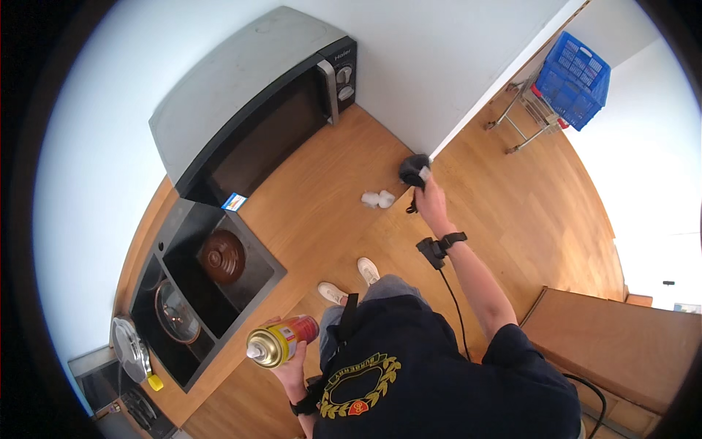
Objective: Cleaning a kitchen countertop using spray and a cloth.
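Note:
My left hand [293,365] is closed around a yellow and red aerosol can [285,340], its pale nozzle pointing to the left of the picture. My right hand [432,206], with the arm stretched out, holds a dark rounded object [414,169] at the counter's corner by the wall's end; what it is I cannot tell. A small translucent piece shows between that object and my fingers. Two white, crumpled-looking lumps [377,199] lie on the wooden counter [318,181] left of this hand. Both wrists wear black straps, and a black device with a cable hangs at the right one.
A grey and black microwave oven [258,104] stands against the wall. A small blue and white box [235,202] sits by the black double sink [258,274], which holds a brown lid [222,257] and a glass lid [176,313]. Beyond the partition stands a cart with blue crates [576,82].

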A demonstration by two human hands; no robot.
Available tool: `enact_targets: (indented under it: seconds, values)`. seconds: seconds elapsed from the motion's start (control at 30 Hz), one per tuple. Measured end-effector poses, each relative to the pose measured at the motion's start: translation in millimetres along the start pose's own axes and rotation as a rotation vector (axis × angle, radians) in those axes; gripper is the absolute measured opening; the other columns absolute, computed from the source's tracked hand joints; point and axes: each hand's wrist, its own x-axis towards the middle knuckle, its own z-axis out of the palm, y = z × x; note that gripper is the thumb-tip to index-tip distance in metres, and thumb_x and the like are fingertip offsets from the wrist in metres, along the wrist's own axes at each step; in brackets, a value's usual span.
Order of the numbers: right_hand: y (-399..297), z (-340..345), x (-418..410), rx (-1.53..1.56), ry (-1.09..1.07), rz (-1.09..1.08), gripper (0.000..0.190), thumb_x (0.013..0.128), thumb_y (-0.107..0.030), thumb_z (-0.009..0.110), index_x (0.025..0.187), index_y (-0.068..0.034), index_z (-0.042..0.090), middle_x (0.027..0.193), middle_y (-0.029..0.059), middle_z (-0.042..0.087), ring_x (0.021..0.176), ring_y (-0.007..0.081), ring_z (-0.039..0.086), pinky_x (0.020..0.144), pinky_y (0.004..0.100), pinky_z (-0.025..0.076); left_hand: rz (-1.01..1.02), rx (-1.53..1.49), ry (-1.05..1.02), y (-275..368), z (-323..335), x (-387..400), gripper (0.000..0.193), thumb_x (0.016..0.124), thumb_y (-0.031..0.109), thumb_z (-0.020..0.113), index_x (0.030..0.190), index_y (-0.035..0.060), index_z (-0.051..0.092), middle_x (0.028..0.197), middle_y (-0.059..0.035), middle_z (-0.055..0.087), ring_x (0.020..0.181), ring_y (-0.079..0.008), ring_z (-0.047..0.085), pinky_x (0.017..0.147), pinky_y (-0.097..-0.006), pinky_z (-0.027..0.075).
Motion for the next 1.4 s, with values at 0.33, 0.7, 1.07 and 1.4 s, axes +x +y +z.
enact_targets:
  seconds: [0.33, 0.7, 1.07, 1.4]
  values:
    - [-19, 11, -47, 0.313, 0.032, 0.123, 0.03, 0.093, -0.017, 0.057, 0.118, -0.002, 0.055, 0.085, 0.0225, 0.068, 0.085, 0.0416, 0.067, 0.072, 0.0456, 0.051, -0.135, -0.01, 0.056, 6, 4, -1, 0.073, 0.062, -0.007, 0.076, 0.127, 0.0056, 0.045, 0.123, -0.0108, 0.052, 0.117, -0.0232, 0.051, 0.102, -0.0387, 0.043]
    - [-61, 63, -53, 0.24, -0.126, -0.125, 0.05, 0.08, -0.004, 0.063, 0.129, -0.005, 0.052, 0.119, 0.0262, 0.059, 0.117, 0.0408, 0.055, 0.097, 0.0469, 0.046, 0.016, 0.044, -0.014, 5, 5, 8, 0.071, 0.066, -0.009, 0.068, 0.132, 0.0035, 0.043, 0.125, -0.0148, 0.053, 0.114, -0.0267, 0.055, 0.097, -0.0412, 0.049]
    - [-55, 40, -75, -0.128, -0.469, -0.643, 0.052, 0.076, -0.002, 0.063, 0.128, -0.007, 0.056, 0.143, 0.0188, 0.045, 0.14, 0.0328, 0.035, 0.113, 0.0431, 0.031, -0.079, -0.036, 0.017, 13, 9, 10, 0.072, 0.064, -0.008, 0.075, 0.128, 0.0042, 0.045, 0.125, -0.0111, 0.052, 0.116, -0.0231, 0.052, 0.1, -0.0379, 0.045]
    - [-54, -31, -29, 0.2, -0.348, 0.182, 0.036, 0.087, -0.012, 0.056, 0.122, -0.003, 0.055, 0.086, 0.0225, 0.068, 0.083, 0.0391, 0.067, 0.073, 0.0465, 0.053, -0.019, 0.017, 0.057, 3, 0, -1, 0.072, 0.066, -0.011, 0.067, 0.133, 0.0034, 0.044, 0.127, -0.0141, 0.052, 0.117, -0.026, 0.054, 0.1, -0.0412, 0.047]
